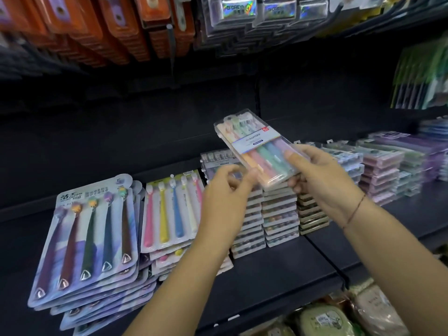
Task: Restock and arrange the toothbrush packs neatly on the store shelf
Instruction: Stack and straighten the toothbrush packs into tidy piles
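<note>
At far left, a fanned, slipping stack of dark carded toothbrush packs on the black shelf; just beside it, a lower stack of pastel carded packs, likewise skewed. Next, the left hand, raised in front of the boxed stacks, fingers curled, thumb and forefinger drawn close at the near-left edge of the clear toothbrush box; apparently touching that edge, but too blurred to tell whether pinching or merely steadying. Held in the air above those stacks, tilted, brush heads pointing up and away toward the shelf back. Then the right hand, gripping the box's lower end, thumb on top, fingers curled beneath, a thin cord bracelet at the wrist. Further right, rows of more boxed packs, well apart from both hands. Judged as mid-placement, with the box yet to be set down. Risks from here: landing the smooth box crooked or off-centre on a tall, narrow column, and so sliding it off or toppling the neighbours; brushing the pastel stack with the left forearm and worsening the slump; loosening the one-ended grip before full support underneath.
</note>
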Demonstrator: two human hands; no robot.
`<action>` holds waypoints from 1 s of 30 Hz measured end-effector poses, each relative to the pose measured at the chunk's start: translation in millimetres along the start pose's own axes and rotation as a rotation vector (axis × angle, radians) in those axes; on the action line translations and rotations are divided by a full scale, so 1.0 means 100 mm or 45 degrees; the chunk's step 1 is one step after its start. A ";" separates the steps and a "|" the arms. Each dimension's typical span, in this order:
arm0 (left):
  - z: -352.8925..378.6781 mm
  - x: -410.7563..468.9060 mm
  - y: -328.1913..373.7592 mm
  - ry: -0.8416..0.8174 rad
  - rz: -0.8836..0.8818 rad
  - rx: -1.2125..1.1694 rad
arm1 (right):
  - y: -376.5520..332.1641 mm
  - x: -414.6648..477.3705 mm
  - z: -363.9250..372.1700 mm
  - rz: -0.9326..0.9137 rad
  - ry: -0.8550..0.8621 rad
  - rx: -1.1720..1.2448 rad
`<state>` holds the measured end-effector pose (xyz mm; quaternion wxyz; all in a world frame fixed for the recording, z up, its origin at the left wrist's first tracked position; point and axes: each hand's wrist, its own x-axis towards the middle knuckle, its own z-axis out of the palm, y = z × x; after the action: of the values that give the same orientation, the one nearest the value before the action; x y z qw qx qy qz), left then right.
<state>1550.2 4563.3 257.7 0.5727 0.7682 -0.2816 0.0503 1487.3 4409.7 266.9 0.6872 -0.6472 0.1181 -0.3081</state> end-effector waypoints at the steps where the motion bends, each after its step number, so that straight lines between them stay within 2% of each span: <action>1: -0.05 0.03 -0.05 0.117 0.057 0.155 | -0.01 0.05 -0.01 0.020 0.025 -0.003; 3: -0.11 0.11 -0.19 0.220 0.089 0.321 | -0.02 0.12 0.02 0.085 0.045 0.021; 6: -0.12 0.18 -0.32 0.013 -0.170 0.154 | 0.04 0.15 0.14 0.157 0.038 0.106; 8: -0.10 0.17 -0.37 -0.097 -0.266 0.052 | 0.07 0.16 0.16 0.183 0.042 0.149; 19: -0.08 0.19 -0.41 -0.103 -0.275 -0.061 | 0.09 0.28 0.02 0.152 0.333 0.141; 25: -0.06 0.22 -0.43 -0.081 -0.256 -0.030 | 0.21 0.33 0.06 0.023 0.489 -0.240; 28: -0.14 0.18 -0.42 -0.100 -0.235 -0.029 | 0.22 0.26 0.07 -0.028 0.546 -0.284; 30: -0.31 0.10 -0.42 -0.084 -0.175 -0.042 | 0.20 0.07 0.14 -0.144 0.570 -0.375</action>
<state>1586.8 4595.8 236.4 0.5777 0.7775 -0.2477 -0.0190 1505.6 4416.6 250.9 0.5242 -0.6616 0.2740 -0.4609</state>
